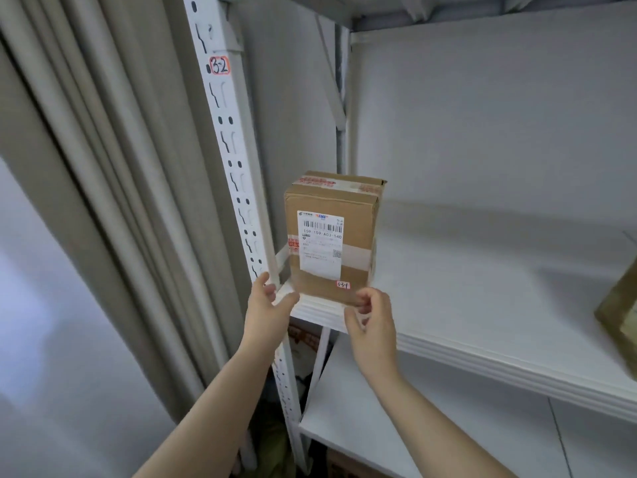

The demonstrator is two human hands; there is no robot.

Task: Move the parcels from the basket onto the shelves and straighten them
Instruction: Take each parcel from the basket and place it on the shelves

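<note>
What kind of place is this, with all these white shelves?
Probably a parcel storage or pick-up room. The white slotted metal shelving carries a handwritten tag reading 3-2, and a taped cardboard parcel with a barcoded shipping label stands on the shelf board.

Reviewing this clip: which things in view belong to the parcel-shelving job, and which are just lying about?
Job: cardboard parcel, upright on the shelf; second parcel, cut off at the right edge; left hand and right hand by the first parcel's lower corners.
Lying about: curtain; post with its 3-2 label.
</note>
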